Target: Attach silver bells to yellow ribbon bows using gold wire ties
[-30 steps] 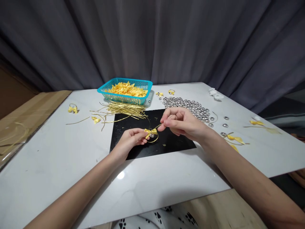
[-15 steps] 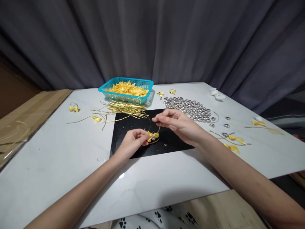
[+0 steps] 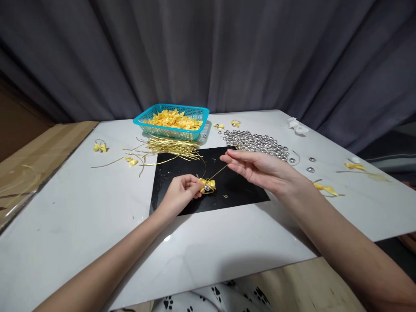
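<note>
Over the black mat (image 3: 237,188), my left hand (image 3: 183,189) pinches a small yellow ribbon bow (image 3: 211,184) between thumb and fingers. A shiny silver piece (image 3: 207,188) sits at the middle of the bow. From the bow a thin gold cord (image 3: 217,173) runs straight up to the right, into the fingers of my right hand (image 3: 256,167). That hand is closed on the cord with its fingers held long and close together; a short end shows above the thumb. Another strand of the cord curves up from the bow on the left.
Behind the mat lies a pile of gold cords (image 3: 173,147), with a blue basket (image 3: 139,123) of yellow bows beyond it. Many silver pieces (image 3: 256,142) are spread at the right. Loose bows (image 3: 100,147) lie on the white table (image 3: 107,195). A grey curtain hangs behind.
My right hand has moved a little to the right, away from the bow, and the cord between them is now drawn straight. My left hand keeps its pinch on the bow.
</note>
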Demonstrator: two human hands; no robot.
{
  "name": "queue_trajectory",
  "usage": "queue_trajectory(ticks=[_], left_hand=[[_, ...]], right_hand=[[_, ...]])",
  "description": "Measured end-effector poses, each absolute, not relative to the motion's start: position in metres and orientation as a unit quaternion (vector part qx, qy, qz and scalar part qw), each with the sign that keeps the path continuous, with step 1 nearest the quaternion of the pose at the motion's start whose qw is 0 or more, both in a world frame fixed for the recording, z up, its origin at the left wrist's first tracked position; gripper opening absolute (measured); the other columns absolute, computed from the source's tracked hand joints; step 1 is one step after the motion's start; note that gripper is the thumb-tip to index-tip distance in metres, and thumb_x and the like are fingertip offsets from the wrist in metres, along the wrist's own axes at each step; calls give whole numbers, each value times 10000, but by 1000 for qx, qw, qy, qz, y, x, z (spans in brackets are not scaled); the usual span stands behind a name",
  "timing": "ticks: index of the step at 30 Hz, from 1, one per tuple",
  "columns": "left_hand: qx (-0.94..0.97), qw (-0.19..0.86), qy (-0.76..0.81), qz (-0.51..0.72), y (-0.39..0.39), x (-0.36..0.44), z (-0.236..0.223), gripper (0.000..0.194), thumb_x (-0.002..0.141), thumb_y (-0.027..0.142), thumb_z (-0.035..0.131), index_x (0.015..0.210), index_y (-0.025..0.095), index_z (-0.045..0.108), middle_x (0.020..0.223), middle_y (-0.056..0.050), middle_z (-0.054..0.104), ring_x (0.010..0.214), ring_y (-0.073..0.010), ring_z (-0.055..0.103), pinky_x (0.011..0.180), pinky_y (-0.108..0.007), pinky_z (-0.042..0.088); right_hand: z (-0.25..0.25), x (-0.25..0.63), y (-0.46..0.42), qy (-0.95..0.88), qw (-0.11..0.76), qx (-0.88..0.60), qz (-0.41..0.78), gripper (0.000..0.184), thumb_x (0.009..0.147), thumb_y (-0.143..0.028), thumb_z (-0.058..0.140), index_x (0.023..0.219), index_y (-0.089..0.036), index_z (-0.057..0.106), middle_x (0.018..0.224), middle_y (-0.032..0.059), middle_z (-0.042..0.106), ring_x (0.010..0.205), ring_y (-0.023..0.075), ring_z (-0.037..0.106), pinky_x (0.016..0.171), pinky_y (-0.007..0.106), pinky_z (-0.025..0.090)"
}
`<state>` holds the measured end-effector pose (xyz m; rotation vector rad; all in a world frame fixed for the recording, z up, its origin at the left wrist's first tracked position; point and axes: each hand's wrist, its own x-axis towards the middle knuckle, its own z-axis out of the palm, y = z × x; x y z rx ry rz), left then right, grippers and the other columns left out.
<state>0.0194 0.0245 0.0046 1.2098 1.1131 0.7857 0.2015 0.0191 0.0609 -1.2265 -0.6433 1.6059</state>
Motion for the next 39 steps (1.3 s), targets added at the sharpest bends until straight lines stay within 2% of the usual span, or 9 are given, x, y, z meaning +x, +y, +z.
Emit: queue_trajectory(ticks=[6, 8, 10, 13, 16, 22, 28, 35, 39], left_hand=[[509, 644, 468, 327, 27, 16, 4, 147, 683, 246, 672, 633, 123, 610, 571, -2, 619, 493, -68, 524, 511, -187, 394], [493, 653, 467, 334, 27, 14, 4, 152, 695, 259, 666, 651, 124, 613, 569, 6, 610, 497, -61, 524, 514, -176, 392], [476, 664, 466, 340, 28, 12, 3, 155, 704, 267, 664, 670, 124, 613, 561, 13, 599, 505, -57, 522, 526, -170, 397], [465, 672, 459, 350, 28, 10, 3, 163, 707, 275, 669, 694, 124, 610, 572, 14, 597, 524, -57, 526, 540, -167, 403], [475, 671, 448, 351, 28, 10, 2, 164, 712, 279, 665, 704, 125, 608, 598, 9, 611, 542, -60, 537, 539, -165, 400], [480, 673, 443, 347, 26, 11, 5, 159, 725, 283, 654, 726, 140, 584, 640, -3, 648, 559, -73, 561, 546, -176, 407], [496, 657, 448, 348, 25, 13, 5, 239, 693, 359, 701, 753, 137, 635, 675, -16, 666, 566, -90, 572, 553, -204, 425], [514, 634, 447, 365, 27, 13, 7, 171, 675, 286, 716, 719, 128, 667, 634, -11, 662, 567, -88, 564, 576, -207, 440], [515, 645, 438, 356, 26, 14, 9, 139, 689, 258, 703, 718, 128, 663, 624, -7, 659, 561, -80, 562, 568, -196, 439]], right_hand=[[51, 198, 21, -394, 424, -502, 643, 89, 798, -144, 630, 713, -121, 643, 770, 46, 684, 629, 51, 624, 573, 115, 518], [49, 196, 22, -447, 409, -508, 612, 95, 787, -189, 647, 728, -119, 622, 777, 35, 673, 538, 30, 566, 557, 144, 510], [49, 195, 21, -492, 410, -517, 569, 150, 754, -244, 682, 720, -130, 592, 685, -6, 629, 455, 21, 477, 524, 173, 493], [49, 194, 20, -554, 362, -548, 511, 251, 698, -348, 722, 687, -151, 567, 484, -76, 456, 397, 37, 369, 418, 182, 388], [42, 192, 19, -620, 278, -560, 474, 299, 662, -405, 729, 639, -146, 581, 463, -77, 399, 412, 44, 334, 386, 190, 262], [34, 187, 18, -663, 255, -542, 449, 210, 684, -321, 686, 655, -124, 618, 446, -97, 307, 431, 41, 231, 423, 216, 166], [36, 186, 18, -676, 268, -531, 435, 124, 719, -244, 625, 683, -126, 609, 454, -105, 257, 440, 47, 204, 438, 221, 162], [39, 192, 20, -686, 272, -530, 417, 129, 731, -239, 606, 675, -124, 598, 469, -90, 314, 455, 52, 258, 444, 215, 198], [46, 197, 22, -691, 271, -531, 408, 127, 710, -203, 613, 619, -124, 572, 460, -96, 269, 449, 46, 227, 441, 216, 180]])
